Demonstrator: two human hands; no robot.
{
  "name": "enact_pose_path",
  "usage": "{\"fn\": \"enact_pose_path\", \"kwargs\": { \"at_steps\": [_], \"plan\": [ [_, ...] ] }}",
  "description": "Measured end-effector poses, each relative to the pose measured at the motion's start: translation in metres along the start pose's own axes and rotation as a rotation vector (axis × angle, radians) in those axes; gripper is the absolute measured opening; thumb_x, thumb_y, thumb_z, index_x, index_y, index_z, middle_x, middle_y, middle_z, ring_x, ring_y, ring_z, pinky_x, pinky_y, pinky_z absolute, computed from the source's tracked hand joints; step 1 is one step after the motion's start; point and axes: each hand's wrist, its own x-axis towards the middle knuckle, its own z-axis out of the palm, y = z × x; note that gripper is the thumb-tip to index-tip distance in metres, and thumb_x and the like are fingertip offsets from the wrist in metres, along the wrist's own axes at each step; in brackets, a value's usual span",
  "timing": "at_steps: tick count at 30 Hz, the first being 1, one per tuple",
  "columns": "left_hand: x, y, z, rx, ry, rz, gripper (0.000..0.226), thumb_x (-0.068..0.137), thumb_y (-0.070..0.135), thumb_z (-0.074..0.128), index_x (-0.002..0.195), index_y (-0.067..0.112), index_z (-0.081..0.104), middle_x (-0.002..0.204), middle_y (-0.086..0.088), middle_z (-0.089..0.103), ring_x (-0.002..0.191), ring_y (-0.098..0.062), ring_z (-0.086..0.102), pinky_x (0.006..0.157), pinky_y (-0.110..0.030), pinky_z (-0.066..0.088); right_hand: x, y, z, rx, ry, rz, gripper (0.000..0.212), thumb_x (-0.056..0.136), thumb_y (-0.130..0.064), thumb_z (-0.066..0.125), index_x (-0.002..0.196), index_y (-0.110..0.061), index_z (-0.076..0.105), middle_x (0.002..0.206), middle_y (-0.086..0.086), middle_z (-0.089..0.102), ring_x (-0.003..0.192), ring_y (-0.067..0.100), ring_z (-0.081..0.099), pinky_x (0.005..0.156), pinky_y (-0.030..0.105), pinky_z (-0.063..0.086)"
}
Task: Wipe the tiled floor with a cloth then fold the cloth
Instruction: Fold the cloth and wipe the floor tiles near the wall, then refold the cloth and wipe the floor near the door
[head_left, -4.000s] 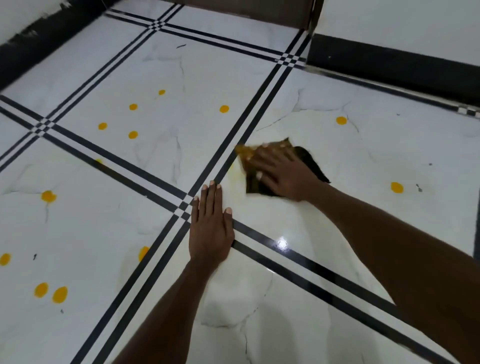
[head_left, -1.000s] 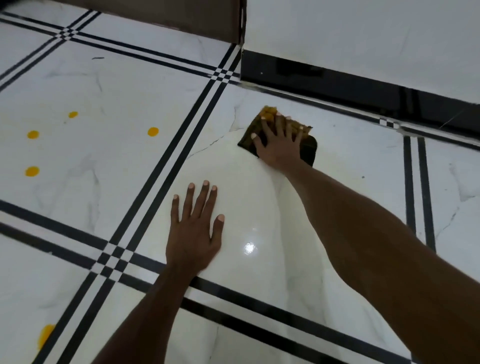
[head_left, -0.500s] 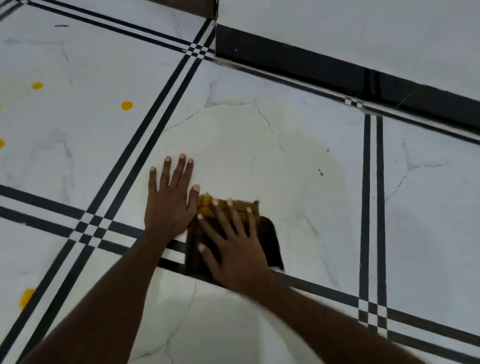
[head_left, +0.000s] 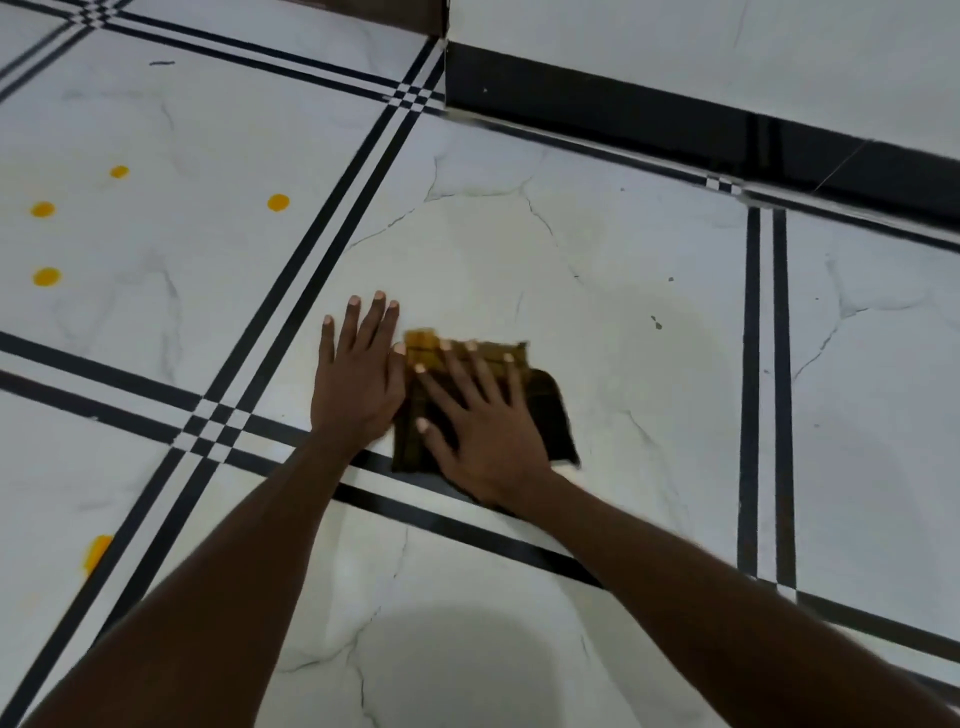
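forearms reach in from the bottom edge, both bare, converging toward the middle of the tiled floor (head_left: 597, 291). a soft round shadow lies on the tile between them at the very bottom. the right hand (head_left: 485, 421) lies palm down with fingers spread flat, pressing on the cloth (head_left: 550, 410); it grips nothing, the fingers simply splayed open across the fabric. the cloth is a dark, squarish folded piece with a yellow checked strip along its far edge, lying flat on the white marble-look tile, its near edge over the paired black lines that run across the floor there. its edges look slightly blurred. just to the left, the left hand (head_left: 358, 384) rests flat on the bare tile, fingers extended and close together, thumb side touching or almost touching the cloth's left edge; it holds nothing.

left of the hands, two pairs of black lines cross in a small checkered square (head_left: 213, 428). a yellow spot (head_left: 96, 553) sits at the near left, partly cut by a black line, and further yellow spots (head_left: 278, 202) dot the tile beyond on the left. a few tiny dark specks (head_left: 657, 323) mark the tile to the right of the cloth. at the far side a black skirting band (head_left: 597, 109) runs along the foot of a white wall (head_left: 675, 47), with a brown edge just visible at the top.
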Motion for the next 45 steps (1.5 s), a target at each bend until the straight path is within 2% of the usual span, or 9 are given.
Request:
{"fn": "enact_pose_path", "kwargs": {
  "at_steps": [3,7,10,16,20,26,31,40,45],
  "plan": [
    [-0.004,-0.005,-0.006,-0.137,0.054,-0.062,0.061,0.107,0.037,0.02,0.162,0.014,0.031,0.171,-0.006,0.026,0.162,-0.025,0.01,0.132,-0.048,0.004,0.078,0.037,-0.007,-0.043,-0.097,-0.214,0.059,0.107,-0.057,0.029,0.159,-0.032,0.041,0.172,0.003,0.029,0.161,0.032,0.02,0.128,0.061,0.007],
    [-0.011,-0.017,-0.014,-0.163,0.017,-0.06,0.062,0.106,0.039,0.024,0.161,0.011,0.034,0.17,-0.008,0.027,0.162,-0.027,0.01,0.131,-0.049,0.003,0.073,0.123,-0.021,-0.035,0.017,0.399,0.066,0.105,-0.06,0.021,0.162,-0.029,0.033,0.174,0.006,0.021,0.161,0.036,0.015,0.126,0.061,0.005],
    [-0.015,-0.005,-0.015,-0.188,0.007,-0.087,0.063,0.105,0.042,0.026,0.157,0.008,0.039,0.17,-0.011,0.029,0.162,-0.028,0.009,0.131,-0.047,0.003,0.019,0.095,-0.015,-0.031,0.084,0.608,0.069,0.106,-0.056,0.018,0.165,-0.022,0.028,0.174,0.011,0.019,0.161,0.037,0.014,0.128,0.064,0.004],
    [-0.033,0.064,-0.012,-0.22,-0.051,0.017,0.056,0.105,0.037,0.028,0.134,0.003,0.062,0.151,-0.021,0.052,0.148,-0.04,0.038,0.12,-0.054,0.036,0.004,0.017,-0.022,0.113,-0.234,0.342,0.087,0.097,-0.06,-0.005,0.166,-0.012,0.019,0.175,0.014,0.008,0.162,0.037,0.004,0.131,0.056,0.006],
    [-0.028,0.084,-0.018,-0.175,-0.037,-0.114,0.039,0.099,0.042,0.058,0.115,0.008,0.067,0.129,-0.015,0.059,0.12,-0.035,0.05,0.092,-0.045,0.048,0.01,0.061,-0.055,0.288,-0.205,0.263,0.047,0.108,-0.022,0.045,0.154,-0.01,0.045,0.158,0.021,0.04,0.143,0.042,0.041,0.117,0.053,0.039],
    [-0.009,0.109,-0.039,-0.604,-0.157,-0.304,0.023,0.095,0.024,0.071,0.111,0.008,0.064,0.113,-0.01,0.068,0.107,-0.026,0.066,0.09,-0.036,0.053,-0.008,0.104,-0.092,0.559,-0.294,0.564,0.07,0.09,-0.02,0.081,0.151,-0.014,0.046,0.131,0.022,0.061,0.12,0.035,0.06,0.095,0.034,0.048],
    [0.013,0.119,-0.086,-0.959,-0.202,-0.328,0.023,0.096,0.025,0.072,0.114,0.013,0.062,0.103,-0.015,0.076,0.098,-0.027,0.074,0.072,-0.027,0.059,-0.016,0.113,-0.113,1.061,-0.381,0.629,0.026,0.092,-0.026,0.079,0.111,-0.01,0.07,0.111,0.012,0.072,0.111,0.029,0.069,0.093,0.031,0.058],
    [0.026,0.109,-0.116,-0.774,0.061,-0.248,0.035,0.092,0.028,0.076,0.123,0.017,0.064,0.123,0.001,0.065,0.119,-0.019,0.058,0.098,-0.031,0.049,0.0,0.087,-0.151,1.484,-0.28,0.575,0.042,0.098,-0.03,0.071,0.137,-0.019,0.062,0.128,0.017,0.071,0.113,0.03,0.068,0.094,0.042,0.052],
    [-0.002,0.12,-0.116,-0.788,-0.002,-0.177,0.028,0.092,0.041,0.075,0.106,0.017,0.069,0.106,0.003,0.072,0.104,-0.015,0.067,0.087,-0.03,0.057,0.009,0.071,-0.157,1.58,-0.216,0.629,0.037,0.1,-0.023,0.07,0.134,-0.015,0.062,0.116,0.009,0.072,0.104,0.024,0.07,0.087,0.038,0.06]
  ]
}}
